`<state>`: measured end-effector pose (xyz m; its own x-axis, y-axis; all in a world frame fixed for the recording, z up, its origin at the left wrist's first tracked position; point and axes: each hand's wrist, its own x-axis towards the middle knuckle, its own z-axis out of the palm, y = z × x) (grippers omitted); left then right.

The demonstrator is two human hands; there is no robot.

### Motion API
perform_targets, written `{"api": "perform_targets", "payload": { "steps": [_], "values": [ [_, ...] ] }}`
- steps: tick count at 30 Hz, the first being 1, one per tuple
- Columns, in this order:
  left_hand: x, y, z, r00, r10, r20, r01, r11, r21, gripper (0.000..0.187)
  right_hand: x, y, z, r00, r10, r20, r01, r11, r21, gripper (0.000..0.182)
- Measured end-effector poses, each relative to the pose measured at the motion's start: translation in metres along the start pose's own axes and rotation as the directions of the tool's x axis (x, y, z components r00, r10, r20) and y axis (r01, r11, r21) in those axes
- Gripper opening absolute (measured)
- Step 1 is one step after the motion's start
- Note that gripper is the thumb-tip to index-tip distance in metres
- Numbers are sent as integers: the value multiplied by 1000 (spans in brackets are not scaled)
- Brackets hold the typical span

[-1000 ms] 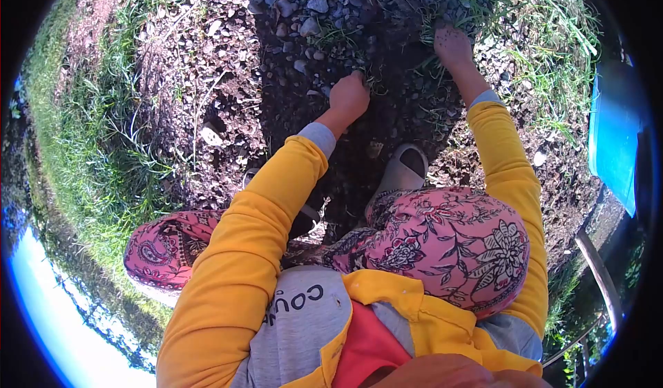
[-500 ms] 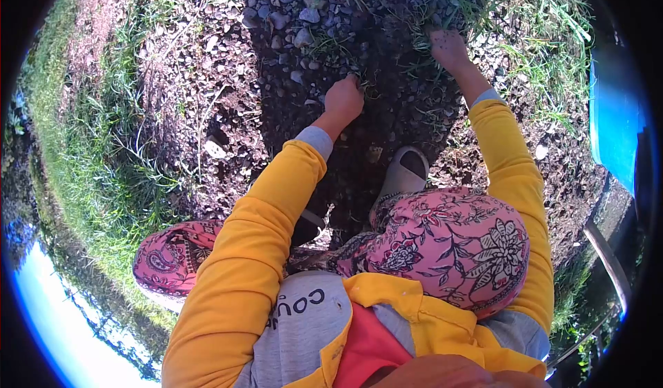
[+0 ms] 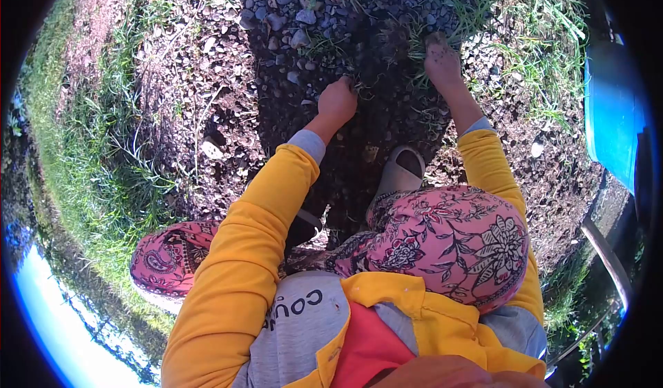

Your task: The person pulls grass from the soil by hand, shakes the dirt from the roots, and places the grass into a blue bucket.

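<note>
My left hand (image 3: 338, 102) is closed, low over dark shaded soil (image 3: 373, 129). A few thin weed blades show by its fingertips, but what it pinches is hidden. Farther right, my right hand (image 3: 443, 67) has soil on it and is closed at a clump of green grass (image 3: 419, 60). The blades stick out on the left side of its fingers. Small grey stones (image 3: 300, 39) lie in the soil beyond my left hand, and more grass (image 3: 469, 15) grows just past my right hand.
My sandalled foot (image 3: 400, 170) stands on the soil below my hands. A blue container (image 3: 611, 115) is at the far right, with a wooden pole (image 3: 608, 260) below it. Grass (image 3: 121, 160) grows along the left, beside sunlit ground with dry leaves (image 3: 183, 91).
My right hand has drawn slightly back toward me and to the left, beside the grass. My left hand has stayed almost in place, still closed. The view has shifted a little.
</note>
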<state>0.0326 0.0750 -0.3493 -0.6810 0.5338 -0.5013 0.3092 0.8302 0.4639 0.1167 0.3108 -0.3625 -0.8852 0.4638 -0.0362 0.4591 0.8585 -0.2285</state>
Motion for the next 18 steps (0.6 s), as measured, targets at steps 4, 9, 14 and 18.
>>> {"api": "perform_targets", "payload": {
  "steps": [4,9,14,18],
  "values": [
    [-1,2,-3,1000,-8,14,9,1000,-11,24,13,43,2,976,170,136,-155,981,-117,22],
    [1,4,2,1000,-21,13,21,1000,2,23,23,66,5,872,338,353,-303,941,-152,33],
    [9,2,5,1000,-11,25,12,1000,-1,23,32,65,-1,780,277,560,-227,961,-159,29],
    [15,9,1,1000,17,13,-17,1000,-24,23,29,92,41,803,311,508,-344,939,-31,28]
  ]
}}
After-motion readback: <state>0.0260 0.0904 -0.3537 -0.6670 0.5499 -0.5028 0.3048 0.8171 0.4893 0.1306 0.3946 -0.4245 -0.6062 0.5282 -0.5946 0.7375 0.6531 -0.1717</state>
